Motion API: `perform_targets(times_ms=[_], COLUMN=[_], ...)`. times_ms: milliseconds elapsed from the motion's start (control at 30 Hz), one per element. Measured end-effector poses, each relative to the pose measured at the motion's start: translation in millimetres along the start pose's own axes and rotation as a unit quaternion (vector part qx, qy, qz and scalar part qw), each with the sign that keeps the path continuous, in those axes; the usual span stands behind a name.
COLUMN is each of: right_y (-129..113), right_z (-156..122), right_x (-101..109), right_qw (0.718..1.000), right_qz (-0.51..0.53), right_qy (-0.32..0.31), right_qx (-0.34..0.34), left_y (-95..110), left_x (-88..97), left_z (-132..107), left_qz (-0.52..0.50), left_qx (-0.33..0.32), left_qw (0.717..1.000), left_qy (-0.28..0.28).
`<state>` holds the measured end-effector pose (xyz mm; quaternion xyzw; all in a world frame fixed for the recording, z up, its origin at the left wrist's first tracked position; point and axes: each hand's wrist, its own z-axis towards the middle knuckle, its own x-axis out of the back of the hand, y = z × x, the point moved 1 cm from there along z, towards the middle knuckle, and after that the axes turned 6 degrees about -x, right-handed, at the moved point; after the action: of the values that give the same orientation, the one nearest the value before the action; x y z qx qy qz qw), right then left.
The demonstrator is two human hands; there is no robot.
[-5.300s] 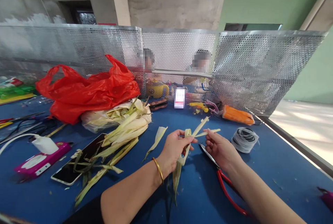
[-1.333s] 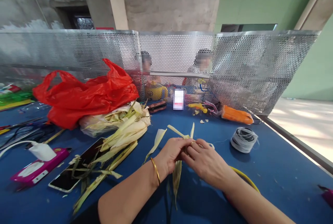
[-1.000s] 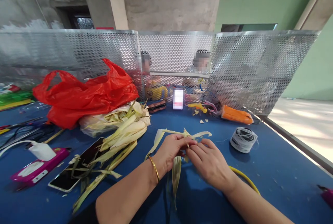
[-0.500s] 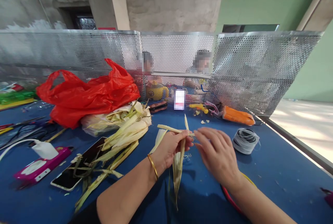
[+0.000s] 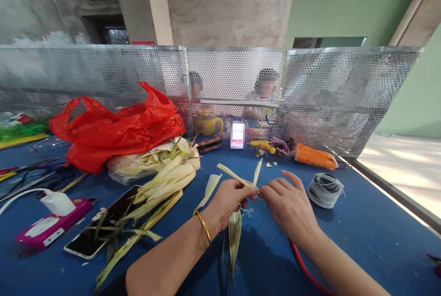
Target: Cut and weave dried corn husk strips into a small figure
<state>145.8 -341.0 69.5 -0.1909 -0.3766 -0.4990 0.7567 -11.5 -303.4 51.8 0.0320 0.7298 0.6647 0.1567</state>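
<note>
- Nearest, a red handle [image 5: 303,266] shows on the blue bench [image 5: 372,222] beside my right forearm.
- My left hand [image 5: 229,202], a gold bangle [image 5: 204,228] at its wrist, pinches a corn husk [image 5: 234,236]; part of it hangs below my palm, and two narrow strips [image 5: 231,173] stick out beyond my fingers.
- My right hand [image 5: 289,206] has its fingers bent and drawn together right at my left fingertips; I cannot tell whether they grip anything.
- To the left, a dark phone [image 5: 86,243] lies partly under loose husk ends, with a purple power strip [image 5: 37,234] beside it.
- Just left of my left hand lies a loose husk piece [image 5: 208,189]; farther left is a husk pile [image 5: 172,174].
- On the right, beyond my right hand, sits a roll of cord [image 5: 325,190].
- Farther off are a red bag [image 5: 120,133] at left and an orange bundle [image 5: 315,156] at right.
- At the far side, two people sit behind a mesh panel [image 5: 234,64].
</note>
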Motion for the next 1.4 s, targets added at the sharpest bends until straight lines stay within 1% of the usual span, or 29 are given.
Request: perform_targets(times_ms=[167, 333, 433, 467, 500, 533, 567, 600, 667, 700, 733, 767, 800, 833, 867, 900, 933, 1000, 1033, 1067, 1100, 1133, 1167, 1200, 1267, 1300, 1333, 1367, 1400], right_y=[11.4, 22.1, 25.7, 26.3, 26.4, 25.8, 24.4, 22.2, 16.2, 13.3, 11.2, 9.9, 9.6, 10.1, 11.2, 12.8, 14.8, 18.0, 18.5, 18.0, 16.6, 14.7, 12.4, 10.1, 5.9, 4.2, 2.8, 1.7, 0.8], right_z=[3.6, 4.2, 4.6, 4.5, 4.1, 3.2, 1.9, 0.3, -2.9, -4.2, -5.1, -5.7, -5.9, -5.9, -5.7, -5.3, -4.7, -2.5, -1.0, 0.7, 2.4, 3.9, 4.9, 5.2, 4.3, 3.4, 2.5, 1.7, 0.9], right_x=[5.9, 3.4, -2.2, -5.2, -8.9, -12.9, -17.0, -21.0, -27.0, -28.8, -30.0, -30.6, -30.8, -30.4, -29.5, -27.7, -24.9, -16.0, -10.8, -6.1, -2.6, -0.7, -0.5, -1.7, -5.9, -8.0, -9.7, -11.0, -12.1], right_qw=[1.000, 0.988, 0.963, 0.946, 0.920, 0.885, 0.839, 0.785, 0.679, 0.642, 0.621, 0.615, 0.624, 0.645, 0.677, 0.717, 0.765, 0.858, 0.891, 0.914, 0.927, 0.928, 0.914, 0.882, 0.792, 0.754, 0.728, 0.717, 0.715], right_qz=[0.004, 0.115, 0.206, 0.248, 0.298, 0.354, 0.414, 0.474, 0.576, 0.609, 0.627, 0.631, 0.624, 0.605, 0.574, 0.529, 0.466, 0.313, 0.252, 0.219, 0.220, 0.253, 0.309, 0.375, 0.488, 0.524, 0.547, 0.557, 0.558], right_qy=[-0.009, -0.086, -0.125, -0.141, -0.158, -0.175, -0.189, -0.201, -0.208, -0.200, -0.185, -0.165, -0.145, -0.135, -0.134, -0.134, -0.126, -0.073, -0.037, -0.011, -0.006, -0.028, -0.070, -0.122, -0.197, -0.205, -0.196, -0.173, -0.147], right_qx=[-0.003, -0.063, -0.120, -0.155, -0.198, -0.247, -0.298, -0.343, -0.404, -0.421, -0.433, -0.442, -0.447, -0.447, -0.441, -0.433, -0.426, -0.400, -0.375, -0.342, -0.304, -0.270, -0.254, -0.258, -0.309, -0.339, -0.364, -0.382, -0.394], left_y=[4.8, 6.3, 6.9, 7.1, 7.1, 6.8, 6.1, 5.2, 2.5, 1.0, -0.3, -1.3, -1.9, -2.0, -1.8, -1.3, -0.8, 0.0, 0.1, -0.2, -0.7, -1.6, -2.7, -4.0, -6.6, -7.7, -8.8, -9.8, -10.7], left_x=[2.7, 5.3, 4.5, 3.5, 2.2, 0.6, -1.2, -3.0, -6.4, -7.7, -8.6, -9.2, -9.4, -9.4, -9.3, -9.1, -9.0, -9.4, -10.2, -11.4, -12.9, -14.7, -16.6, -18.2, -20.6, -21.1, -21.2, -20.9, -20.5], left_z=[2.6, 2.5, 0.5, -0.6, -1.9, -3.4, -4.9, -6.3, -8.6, -9.4, -9.8, -9.9, -9.9, -9.8, -9.8, -9.9, -10.2, -11.7, -12.7, -13.9, -15.1, -16.2, -17.2, -18.0, -18.9, -19.0, -19.0, -18.8, -18.7], left_qz=[0.001, -0.010, -0.034, -0.041, -0.043, -0.040, -0.035, -0.027, -0.009, 0.001, 0.013, 0.025, 0.037, 0.048, 0.058, 0.067, 0.074, 0.084, 0.090, 0.099, 0.108, 0.118, 0.126, 0.129, 0.124, 0.120, 0.117, 0.112, 0.107], left_qx=[0.002, 0.010, 0.015, 0.019, 0.024, 0.029, 0.034, 0.038, 0.048, 0.055, 0.062, 0.067, 0.070, 0.071, 0.070, 0.071, 0.071, 0.064, 0.054, 0.041, 0.026, 0.012, 0.004, 0.001, 0.007, 0.011, 0.016, 0.019, 0.022], left_qw=[1.000, 1.000, 0.999, 0.998, 0.997, 0.997, 0.996, 0.996, 0.995, 0.994, 0.994, 0.993, 0.992, 0.991, 0.989, 0.988, 0.987, 0.985, 0.985, 0.984, 0.983, 0.982, 0.980, 0.979, 0.979, 0.979, 0.979, 0.979, 0.979], left_qy=[-0.005, -0.021, -0.037, -0.046, -0.054, -0.062, -0.070, -0.077, -0.087, -0.089, -0.091, -0.094, -0.100, -0.106, -0.113, -0.121, -0.127, -0.134, -0.137, -0.140, -0.144, -0.150, -0.154, -0.158, -0.164, -0.165, -0.165, -0.167, -0.170])
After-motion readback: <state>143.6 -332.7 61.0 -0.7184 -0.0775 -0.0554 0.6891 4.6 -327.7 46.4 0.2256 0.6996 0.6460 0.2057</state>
